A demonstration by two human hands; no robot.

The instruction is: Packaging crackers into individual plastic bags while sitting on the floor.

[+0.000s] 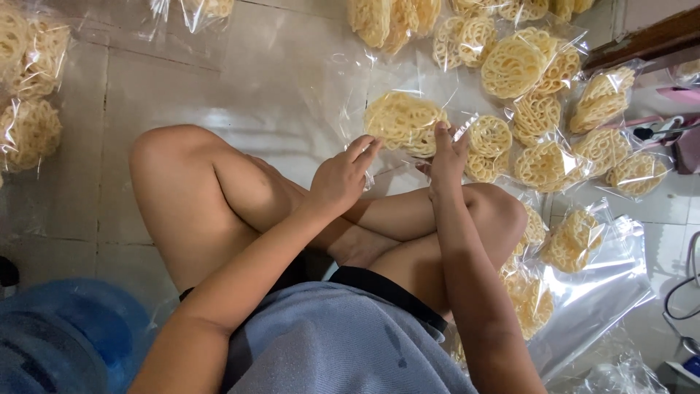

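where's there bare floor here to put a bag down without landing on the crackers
The widest bare patch is the tiled floor ahead of the raised knee, between the bagged crackers at the left edge and the bag at both hands, left hand, right hand. Right of that, bags lie packed and overlapping.

We take the clear plastic bag of pale yellow lattice crackers (405, 122) under our fingertips as our landmark. To its left the grey tiled floor (182, 87) lies bare, and a hand could sweep there freely until it meets the bagged lattice crackers at the left edge (29, 131). Right of the landmark and beyond it, packed cracker bags (539, 109) crowd together, touching or overlapping, with hardly a gap. Nearer to us than the landmark, our crossed bare knees (481, 211) block the way, and loose clear plastic sheeting (605, 292) covers the floor beside the right knee. Our left hand (343, 179) and right hand (446, 157) rest at the landmark's near edge.
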